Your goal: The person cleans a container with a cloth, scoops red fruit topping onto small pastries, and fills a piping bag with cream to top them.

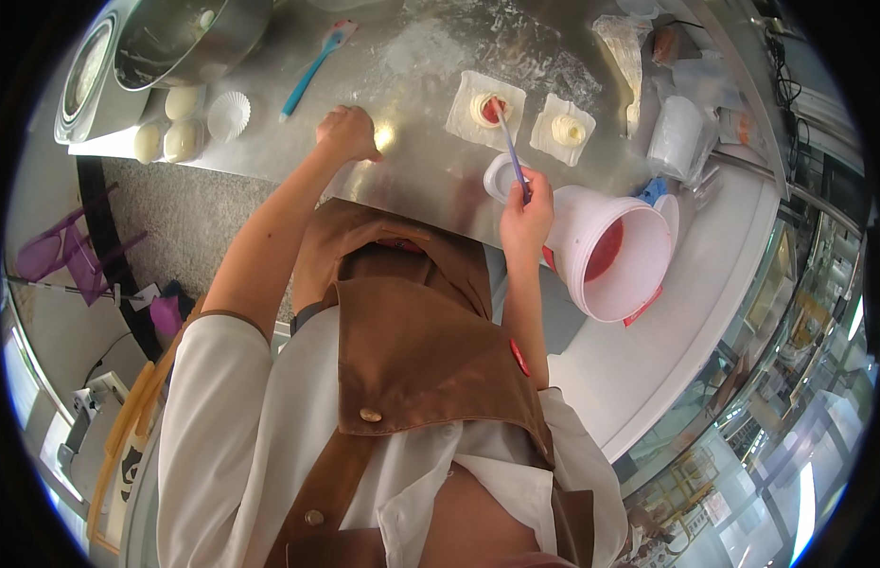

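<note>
My right hand (527,213) grips a slim utensil (514,157) by its purple handle. The utensil's tip reaches into red filling (490,111) inside a ring of pale cream (478,106) on a square dough wrapper (460,126). To the right, a second dough wrapper (545,142) bears a cream ring (562,132) with a hollow centre. Empty of any visible object, my left hand (346,133) rests on the steel table (411,163), fingers curled down and their undersides hidden. Beside my right wrist a white tub (624,263) tilts, red filling (605,250) inside.
A round white lid or dish (502,177) lies by my right hand. At left are a blue-handled spatula (309,82), a paper baking cup (229,116), several pale dough balls (181,140) and a metal bowl (199,42). A piping bag (628,64) and wrapped packages (674,138) occupy the right.
</note>
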The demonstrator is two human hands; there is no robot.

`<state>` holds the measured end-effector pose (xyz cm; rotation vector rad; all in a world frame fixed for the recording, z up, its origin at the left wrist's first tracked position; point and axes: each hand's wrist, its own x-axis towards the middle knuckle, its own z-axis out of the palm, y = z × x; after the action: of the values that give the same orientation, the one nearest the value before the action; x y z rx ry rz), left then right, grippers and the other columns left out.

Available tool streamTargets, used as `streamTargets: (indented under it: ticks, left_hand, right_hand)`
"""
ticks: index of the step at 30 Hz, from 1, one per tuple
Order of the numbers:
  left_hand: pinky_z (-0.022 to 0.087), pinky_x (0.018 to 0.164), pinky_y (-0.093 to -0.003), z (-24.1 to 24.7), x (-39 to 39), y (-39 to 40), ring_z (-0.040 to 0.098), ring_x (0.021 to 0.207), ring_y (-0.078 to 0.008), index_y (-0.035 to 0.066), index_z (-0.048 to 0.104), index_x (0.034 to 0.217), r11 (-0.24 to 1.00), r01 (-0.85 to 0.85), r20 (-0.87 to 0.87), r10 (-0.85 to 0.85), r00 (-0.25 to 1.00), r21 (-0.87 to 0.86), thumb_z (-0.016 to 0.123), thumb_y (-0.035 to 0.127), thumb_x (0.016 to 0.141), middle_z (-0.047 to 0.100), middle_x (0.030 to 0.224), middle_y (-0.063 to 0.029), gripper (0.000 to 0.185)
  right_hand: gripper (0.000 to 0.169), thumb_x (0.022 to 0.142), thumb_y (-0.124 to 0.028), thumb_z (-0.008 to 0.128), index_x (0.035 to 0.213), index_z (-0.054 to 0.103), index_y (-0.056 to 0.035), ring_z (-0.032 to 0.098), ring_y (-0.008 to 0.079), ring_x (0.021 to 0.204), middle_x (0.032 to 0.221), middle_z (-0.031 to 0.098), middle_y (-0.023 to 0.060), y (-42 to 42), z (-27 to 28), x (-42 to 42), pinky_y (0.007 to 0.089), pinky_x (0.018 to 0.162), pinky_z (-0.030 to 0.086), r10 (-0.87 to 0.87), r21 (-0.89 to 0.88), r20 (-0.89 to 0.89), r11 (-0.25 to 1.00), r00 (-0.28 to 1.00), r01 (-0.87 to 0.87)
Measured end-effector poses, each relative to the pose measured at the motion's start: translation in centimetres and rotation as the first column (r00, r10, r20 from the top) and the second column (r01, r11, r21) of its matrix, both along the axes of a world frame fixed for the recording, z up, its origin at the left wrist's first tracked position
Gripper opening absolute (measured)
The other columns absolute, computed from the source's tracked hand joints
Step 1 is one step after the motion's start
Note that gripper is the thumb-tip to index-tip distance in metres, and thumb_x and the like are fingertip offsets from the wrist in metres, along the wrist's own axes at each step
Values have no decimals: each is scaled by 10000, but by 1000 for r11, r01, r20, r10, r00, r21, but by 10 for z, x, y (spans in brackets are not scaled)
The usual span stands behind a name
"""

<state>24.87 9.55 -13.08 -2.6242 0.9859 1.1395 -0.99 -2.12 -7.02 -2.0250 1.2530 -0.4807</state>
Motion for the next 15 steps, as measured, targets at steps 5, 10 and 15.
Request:
streamTargets:
  ticks: [5, 10, 15]
  left_hand:
    - [485, 897, -409, 4, 0, 1, 557, 1100, -340, 96, 658, 1010, 1000, 8, -31, -8, 999, -15, 861, 373, 567, 554, 1176, -187, 561]
    - [480, 905, -400, 9, -1, -1, 552, 1114, -348, 76, 644, 1035, 1000, 4, -17, -3, 1000, 6, 859, 391, 565, 560, 1177, -199, 605]
    - [506, 880, -377, 20, -1, -6, 566, 1112, -320, 16, 673, 1039, 998, 64, 8, -65, 998, 8, 837, 399, 600, 587, 1161, -211, 605]
  right_hand:
    - [188, 886, -40, 545, 1071, 570, -33, 572, 286, 811, 948, 586, 135, -1, 2, -1, 385, 706, 461, -1, -21, 35, 1000, 999, 1]
    - [187, 903, -49, 542, 1086, 572, -32, 558, 217, 771, 889, 581, 94, -2, 3, -2, 336, 687, 451, -33, 9, 169, 999, 985, 32]
    - [170, 928, -65, 536, 1088, 574, -26, 495, 87, 718, 813, 546, 11, 7, 20, -7, 241, 629, 406, -141, 339, 293, 940, 946, 35]
